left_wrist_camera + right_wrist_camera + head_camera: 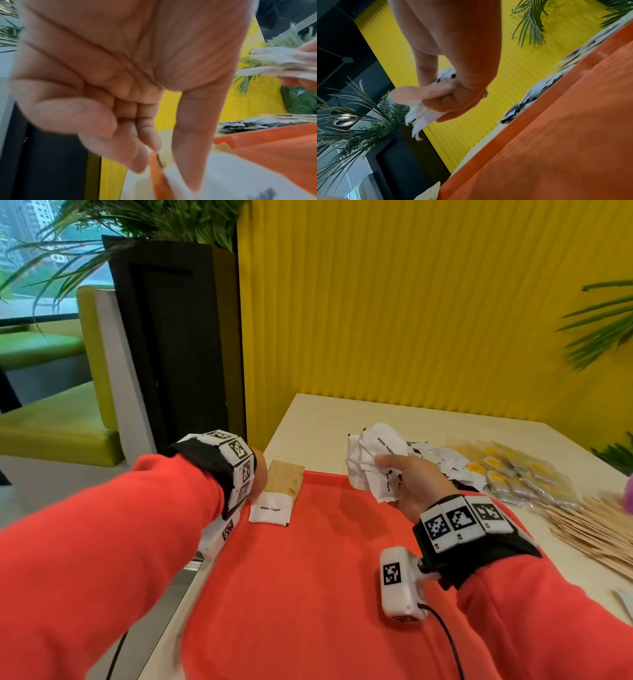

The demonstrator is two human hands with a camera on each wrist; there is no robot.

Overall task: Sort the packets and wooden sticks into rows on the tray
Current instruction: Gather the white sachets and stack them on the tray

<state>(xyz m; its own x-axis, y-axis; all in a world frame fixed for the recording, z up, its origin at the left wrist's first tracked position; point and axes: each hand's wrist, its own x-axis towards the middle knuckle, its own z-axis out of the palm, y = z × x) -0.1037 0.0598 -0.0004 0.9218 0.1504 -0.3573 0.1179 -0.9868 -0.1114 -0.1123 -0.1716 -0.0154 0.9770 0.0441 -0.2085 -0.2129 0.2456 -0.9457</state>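
**White sugar packets going on the red tray**

One white sugar packet (270, 510) lies flat at the far left corner of the red tray (318, 577), with a brown packet (286, 481) just behind it. The left hand (259, 474) touches the white packet with straight fingers. The right hand (416, 486) grips a bunch of white packets (371, 457) above the tray. More packets (493, 470) and wooden sticks (592, 529) lie on the table (325, 419), right of the tray.

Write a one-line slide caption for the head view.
Left hand sets a white sugar packet on the red tray; right hand holds a bunch of white packets.
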